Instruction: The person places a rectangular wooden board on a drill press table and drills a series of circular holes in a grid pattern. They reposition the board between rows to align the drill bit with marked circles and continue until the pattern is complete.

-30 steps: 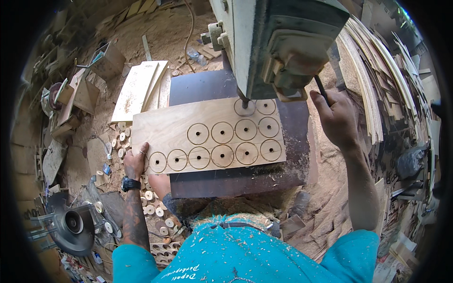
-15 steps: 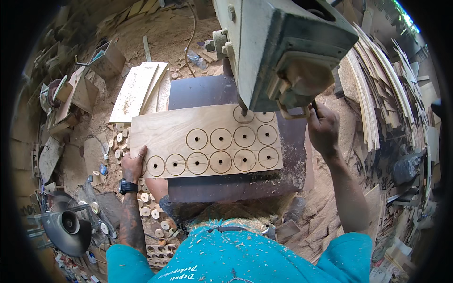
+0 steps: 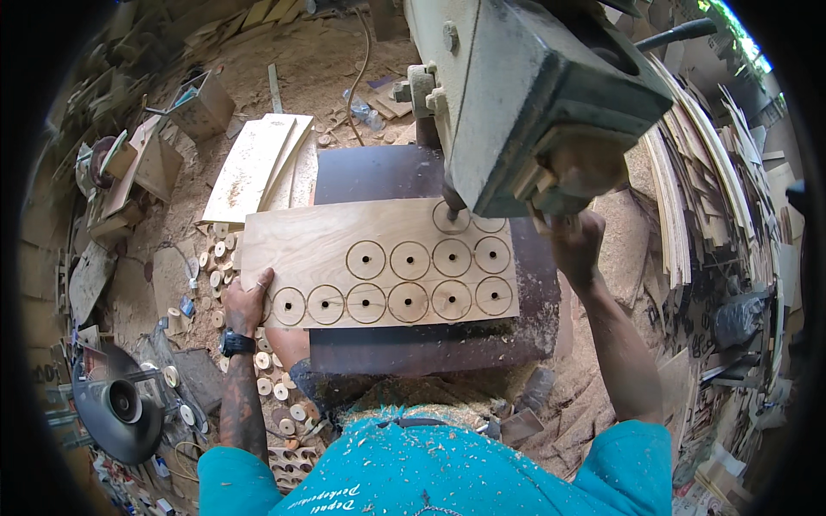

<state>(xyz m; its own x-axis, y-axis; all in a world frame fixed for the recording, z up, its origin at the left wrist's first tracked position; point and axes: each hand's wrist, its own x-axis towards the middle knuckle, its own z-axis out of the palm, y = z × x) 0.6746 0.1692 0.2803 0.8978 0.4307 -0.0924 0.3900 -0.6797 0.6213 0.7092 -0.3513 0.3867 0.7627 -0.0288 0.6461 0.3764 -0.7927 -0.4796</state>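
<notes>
A pale plywood board (image 3: 301, 249) lies on a dark brown table (image 3: 379, 172) and overhangs it to the left. Rows of round cut outlines, most with a dark centre hole, cover much of its face. My left hand (image 3: 247, 303) grips the board's left end, thumb on top and fingers underneath. Above the far right part hangs the grey-green head of a drill press (image 3: 516, 112), its spindle (image 3: 452, 202) over a ring in the far row. My right hand (image 3: 575, 245) is closed by the machine's near right side, on a feed lever mostly hidden by the head.
Pale boards (image 3: 258, 168) lie beyond the table's left side. Many small wooden discs (image 3: 271, 361) are scattered below left, near a black fan (image 3: 120, 402). Stacked wood strips (image 3: 675, 172) line the right. Another lever (image 3: 680, 34) sticks out at upper right. Sawdust covers the floor.
A black-gripped lever has come into view at the machine's upper right, and my right hand sits lower and nearer the head's underside. The whole view has shifted slightly; my left hand stays on the board.
</notes>
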